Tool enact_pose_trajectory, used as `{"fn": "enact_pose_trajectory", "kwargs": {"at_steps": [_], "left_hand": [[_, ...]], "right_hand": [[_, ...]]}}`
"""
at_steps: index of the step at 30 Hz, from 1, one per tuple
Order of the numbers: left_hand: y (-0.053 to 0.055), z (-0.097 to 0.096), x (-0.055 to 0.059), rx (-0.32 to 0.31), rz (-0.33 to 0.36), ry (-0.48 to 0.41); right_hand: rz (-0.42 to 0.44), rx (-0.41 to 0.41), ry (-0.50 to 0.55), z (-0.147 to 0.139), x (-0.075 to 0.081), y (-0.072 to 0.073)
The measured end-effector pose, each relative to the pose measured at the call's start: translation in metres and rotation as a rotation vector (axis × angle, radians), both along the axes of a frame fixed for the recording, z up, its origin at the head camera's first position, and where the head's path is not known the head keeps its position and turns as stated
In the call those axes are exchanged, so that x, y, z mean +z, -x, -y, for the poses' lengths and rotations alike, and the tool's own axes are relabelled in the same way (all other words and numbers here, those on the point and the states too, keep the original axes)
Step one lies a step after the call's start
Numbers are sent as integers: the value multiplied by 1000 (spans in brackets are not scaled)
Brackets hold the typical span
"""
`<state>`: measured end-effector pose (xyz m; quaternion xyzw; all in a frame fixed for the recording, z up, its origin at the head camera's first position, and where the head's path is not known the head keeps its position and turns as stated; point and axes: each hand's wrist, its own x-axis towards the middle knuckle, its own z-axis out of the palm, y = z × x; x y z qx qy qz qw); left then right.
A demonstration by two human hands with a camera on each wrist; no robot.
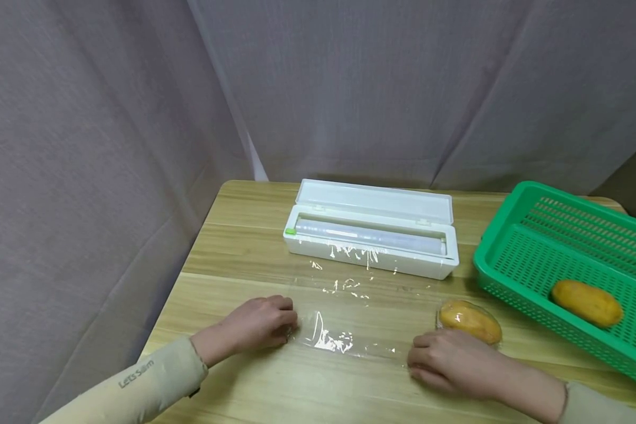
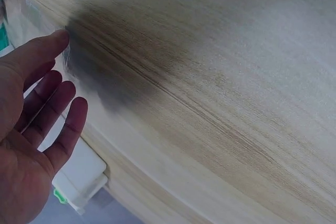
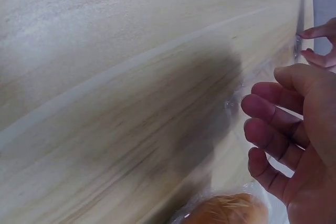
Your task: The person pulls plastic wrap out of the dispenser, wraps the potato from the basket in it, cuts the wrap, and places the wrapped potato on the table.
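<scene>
A sheet of clear plastic wrap [image 1: 344,312] stretches from the roll [image 1: 371,234] in a white dispenser box [image 1: 371,259] toward the near side of the table. My left hand [image 1: 265,323] pinches its near left corner between thumb and forefinger; in the left wrist view the film meets the thumb tip [image 2: 62,38]. At the near right corner, my right hand [image 1: 450,362] pinches the film, other fingers loosely bent in the right wrist view. Just beyond the right hand lies a yellow, mango-like fruit [image 1: 471,321] covered in film.
On the right stands a green slotted basket [image 1: 487,265] with another yellow fruit [image 1: 587,303] inside. The box's lid [image 1: 376,200] is raised at the back, and a green slider [image 1: 290,231] sits at its left end. Grey curtains [image 1: 350,88] hang behind the wooden table [image 1: 244,235].
</scene>
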<state>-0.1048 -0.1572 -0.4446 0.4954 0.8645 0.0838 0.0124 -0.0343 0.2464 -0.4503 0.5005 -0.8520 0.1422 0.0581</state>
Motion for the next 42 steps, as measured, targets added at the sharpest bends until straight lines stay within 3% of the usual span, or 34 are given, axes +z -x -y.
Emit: {"fn": "enact_pose_trajectory", "kwargs": {"at_steps": [3,6,15,23,27,31,34,36,38,42], "left_hand": [[1,1,0,-2,-3,-11],[2,3,2,6,37,-28],[8,13,13,59,230,-221],[17,22,8,220,530,-363],[22,26,7,326,598,-428],[24,27,7,386,609,-462],[24,27,7,377,610,-464],[23,25,6,351,566,-453],[22,23,6,310,459,-412],[18,19,6,213,176,-254]], "right_hand": [[32,-14,8,0,4,2],[45,-19,15,0,8,4],[47,-49,-3,0,14,11],[82,-35,-71,1,11,13],[101,-38,-87,1,10,13],[112,-54,-82,2,12,14],[113,-59,-64,2,16,15],[100,-56,-44,0,20,17],[76,-55,-20,-1,23,19],[27,-64,29,-8,33,24]]}}
